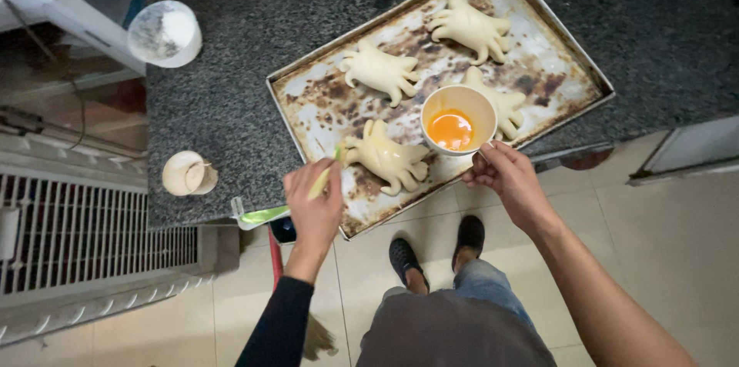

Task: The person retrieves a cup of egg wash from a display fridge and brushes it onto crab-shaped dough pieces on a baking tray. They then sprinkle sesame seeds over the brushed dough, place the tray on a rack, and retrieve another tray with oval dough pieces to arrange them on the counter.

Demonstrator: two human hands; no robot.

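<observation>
Left hand (314, 199) brushes dough piece (385, 156) on baking tray (308, 82); right hand (504, 175) holds egg-wash cup (457, 119)

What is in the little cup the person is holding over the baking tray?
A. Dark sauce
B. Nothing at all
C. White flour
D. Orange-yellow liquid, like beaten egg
D: the cup, held at its rim by the right hand over the tray, shows a glossy orange-yellow pool inside.

no packages, labels, signs or screens in view
</observation>
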